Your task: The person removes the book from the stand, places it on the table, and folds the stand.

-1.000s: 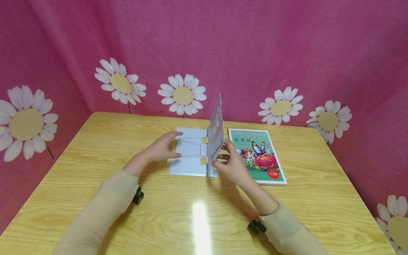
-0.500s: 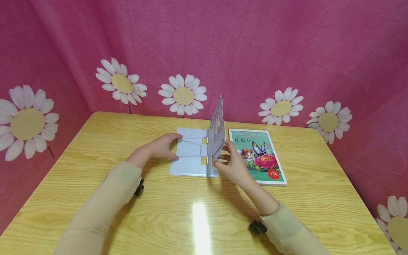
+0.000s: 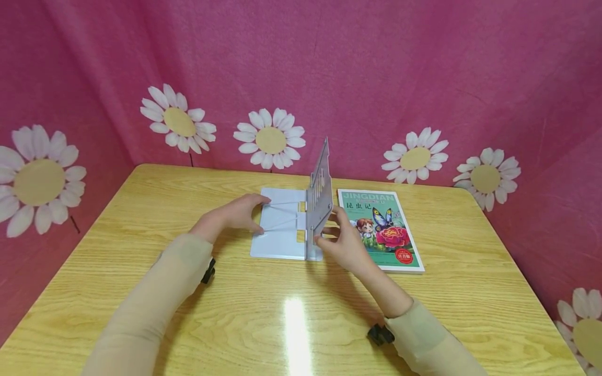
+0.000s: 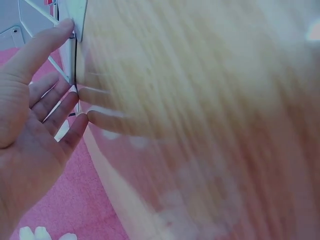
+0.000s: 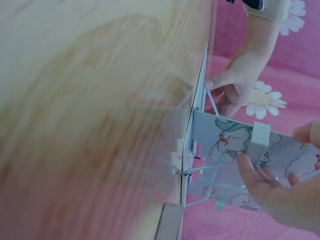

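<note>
A folding book stand (image 3: 321, 185) with a printed unicorn-and-cloud front stands on the table, its panel upright on a pale base plate (image 3: 279, 245). Wire struts (image 5: 212, 104) span the base and panel. My left hand (image 3: 230, 215) is at the base's left edge, thumb and fingers spread, fingertips at the outer ends of the struts. My right hand (image 3: 345, 243) holds the panel from its right side; in the right wrist view its fingertips (image 5: 245, 162) touch near a white ledge piece (image 5: 259, 142). Part of its grip is hidden by the panel.
A green-covered children's book (image 3: 383, 230) lies flat just right of the stand, partly behind my right hand. The wooden table (image 3: 235, 313) ends at a pink curtain (image 3: 348, 78) with daisies. A bright glare streak lies on the near tabletop.
My left forearm has shifted slightly inward and forward, and the left thumb has moved a little. The stand, my right hand and the book stay practically where they were.
</note>
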The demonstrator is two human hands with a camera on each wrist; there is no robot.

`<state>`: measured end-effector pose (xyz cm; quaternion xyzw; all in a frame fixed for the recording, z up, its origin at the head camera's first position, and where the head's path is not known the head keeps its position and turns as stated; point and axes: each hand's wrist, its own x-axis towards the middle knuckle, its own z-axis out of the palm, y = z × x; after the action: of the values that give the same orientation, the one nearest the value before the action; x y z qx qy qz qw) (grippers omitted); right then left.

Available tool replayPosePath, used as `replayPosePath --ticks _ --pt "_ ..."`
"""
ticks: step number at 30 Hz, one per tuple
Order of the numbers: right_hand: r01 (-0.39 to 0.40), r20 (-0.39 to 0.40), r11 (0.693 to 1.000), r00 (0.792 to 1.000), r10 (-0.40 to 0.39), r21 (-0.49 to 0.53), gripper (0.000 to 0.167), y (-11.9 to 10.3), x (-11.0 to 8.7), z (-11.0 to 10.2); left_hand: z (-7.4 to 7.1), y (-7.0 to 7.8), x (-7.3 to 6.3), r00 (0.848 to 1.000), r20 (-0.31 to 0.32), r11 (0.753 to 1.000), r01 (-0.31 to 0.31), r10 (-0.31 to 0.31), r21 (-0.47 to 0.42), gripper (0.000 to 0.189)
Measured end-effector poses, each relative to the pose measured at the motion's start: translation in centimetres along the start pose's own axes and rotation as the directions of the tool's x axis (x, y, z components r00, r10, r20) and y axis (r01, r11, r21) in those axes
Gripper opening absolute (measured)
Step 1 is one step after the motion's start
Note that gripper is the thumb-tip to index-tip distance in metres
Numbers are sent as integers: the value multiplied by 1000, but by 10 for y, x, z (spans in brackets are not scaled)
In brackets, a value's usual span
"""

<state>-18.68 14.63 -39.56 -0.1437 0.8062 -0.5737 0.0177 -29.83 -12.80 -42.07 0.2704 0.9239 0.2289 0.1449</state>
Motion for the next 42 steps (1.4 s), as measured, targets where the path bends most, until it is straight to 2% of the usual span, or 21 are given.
replayPosePath --ticks 4,13,24,35,42 --pt "-1 -3 1000 1000 1 -6 66 -1 0 0 -3 2 1 1000 16 999 -5 4 31 81" --pt "-14 7 1000 1000 14 -14 66 -6 0 -1 -6 5 3 999 44 999 4 -6 43 79" --pt "-22 20 1000 1000 22 -4 69 0 2 -1 -7 10 6 997 72 996 28 -33 79 79" --pt "-22 19 1000 1000 22 -8 68 2 1 -1 -8 8 11 995 100 991 15 -29 137 77" --pt "-18 11 1000 1000 18 -20 67 0 1 0 -11 15 9 992 113 990 36 -51 133 75"
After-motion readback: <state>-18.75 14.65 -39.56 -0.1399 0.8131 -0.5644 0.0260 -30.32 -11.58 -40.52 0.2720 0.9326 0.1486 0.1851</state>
